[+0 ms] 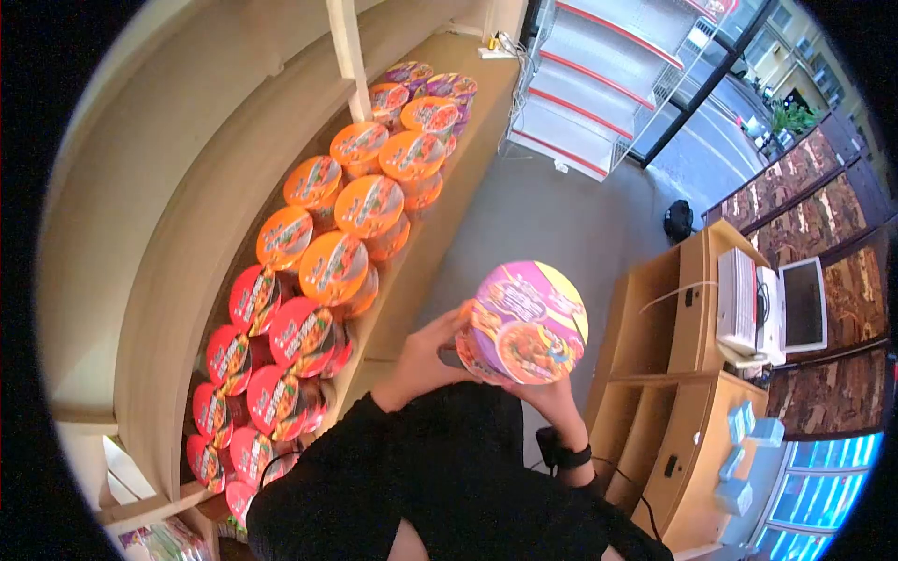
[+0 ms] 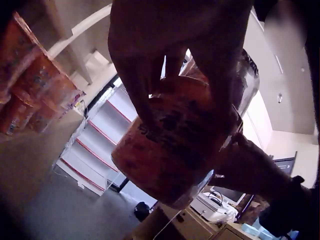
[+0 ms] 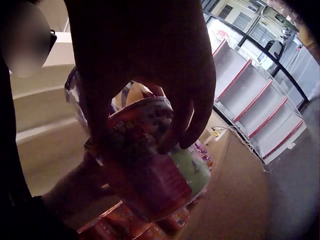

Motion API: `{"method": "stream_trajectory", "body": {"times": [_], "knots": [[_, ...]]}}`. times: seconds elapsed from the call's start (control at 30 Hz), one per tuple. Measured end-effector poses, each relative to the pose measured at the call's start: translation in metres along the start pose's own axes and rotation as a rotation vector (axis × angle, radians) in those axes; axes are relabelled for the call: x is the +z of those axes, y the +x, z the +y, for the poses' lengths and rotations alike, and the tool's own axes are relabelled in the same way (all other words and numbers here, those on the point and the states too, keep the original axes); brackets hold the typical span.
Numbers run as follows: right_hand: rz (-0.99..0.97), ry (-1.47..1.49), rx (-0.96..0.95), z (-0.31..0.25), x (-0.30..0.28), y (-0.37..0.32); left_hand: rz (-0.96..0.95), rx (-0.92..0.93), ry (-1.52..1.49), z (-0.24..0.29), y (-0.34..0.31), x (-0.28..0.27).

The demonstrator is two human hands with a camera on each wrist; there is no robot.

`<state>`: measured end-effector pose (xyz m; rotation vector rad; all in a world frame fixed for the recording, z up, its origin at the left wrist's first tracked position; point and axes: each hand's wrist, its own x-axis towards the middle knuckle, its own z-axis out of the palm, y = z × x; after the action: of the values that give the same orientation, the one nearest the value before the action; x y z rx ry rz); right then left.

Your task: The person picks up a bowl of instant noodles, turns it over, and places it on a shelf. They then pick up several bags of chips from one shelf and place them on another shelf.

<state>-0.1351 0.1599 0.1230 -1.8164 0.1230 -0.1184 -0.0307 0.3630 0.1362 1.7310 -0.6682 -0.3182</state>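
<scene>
A large instant noodle cup (image 1: 526, 323) with a purple and yellow lid is held in front of the body, its lid turned up toward the head. My left hand (image 1: 426, 363) grips its left side, while my right hand (image 1: 554, 404) holds it from the lower right, partly hidden by the lid. Both wrist views show a second noodle cup (image 2: 165, 145) stacked under the first, with fingers curled around it; a green and pink label (image 3: 187, 172) shows on its side. On the shelf to the left stand orange-lidded cups (image 1: 369, 206) and red-lidded cups (image 1: 301, 335).
Purple-lidded cups (image 1: 452, 87) stand at the far end of the wooden shelf (image 1: 440, 201). A white rack (image 1: 589, 89) with red strips is by the glass front. To the right are wooden counters (image 1: 692, 411) bearing a white machine (image 1: 748, 304). A black bag (image 1: 678, 222) lies on the floor.
</scene>
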Motion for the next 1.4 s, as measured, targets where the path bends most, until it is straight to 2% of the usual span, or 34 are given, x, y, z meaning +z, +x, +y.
{"method": "stream_trajectory", "body": {"times": [0.1, 0.2, 0.33, 0.4, 0.53, 0.67, 0.73, 0.77, 0.93, 1.1, 1.2, 1.23, 1.27, 1.4], "knots": [[0.053, 0.023, -0.002, 0.006, -0.025, 0.031, -0.074, 0.029, 0.107, -0.003, 0.045, 0.009], [0.045, 0.059, 0.048, 0.031, -0.054, 0.063, -0.046, 0.110, 0.238, -0.024, 0.093, 0.024], [0.084, 0.093, -0.070, 0.043, -0.103, 0.124, -0.028, 0.153, 0.224, -0.025, 0.168, 0.050], [0.081, 0.142, -0.046, 0.048, -0.129, 0.155, 0.004, 0.172, 0.287, -0.021, 0.203, 0.061], [0.038, 0.037, -0.061, 0.057, -0.185, 0.217, 0.051, 0.112, 0.231, -0.013, 0.273, 0.080], [-0.086, 0.052, 0.039, 0.060, -0.214, 0.275, 0.128, -0.013, 0.139, -0.023, 0.313, 0.090], [-0.141, 0.009, -0.006, 0.062, -0.223, 0.304, 0.169, -0.038, 0.133, -0.030, 0.334, 0.090], [-0.165, -0.099, -0.106, 0.068, -0.225, 0.319, 0.185, -0.045, 0.106, -0.035, 0.343, 0.089], [-0.231, 0.015, -0.099, 0.085, -0.223, 0.387, 0.196, -0.137, 0.173, -0.053, 0.389, 0.068], [-0.296, 0.032, -0.071, 0.097, -0.224, 0.456, 0.206, -0.112, 0.127, -0.087, 0.447, 0.040], [-0.241, -0.006, -0.093, 0.090, -0.216, 0.508, 0.186, -0.080, 0.169, -0.095, 0.484, 0.019], [-0.214, 0.069, -0.107, 0.099, -0.214, 0.521, 0.233, -0.021, 0.195, -0.108, 0.495, 0.016], [-0.192, 0.144, -0.102, 0.107, -0.212, 0.528, 0.236, -0.036, 0.189, -0.116, 0.505, 0.011], [-0.325, 0.101, 0.071, 0.119, -0.212, 0.576, 0.225, -0.175, 0.180, -0.127, 0.535, -0.002]]}}
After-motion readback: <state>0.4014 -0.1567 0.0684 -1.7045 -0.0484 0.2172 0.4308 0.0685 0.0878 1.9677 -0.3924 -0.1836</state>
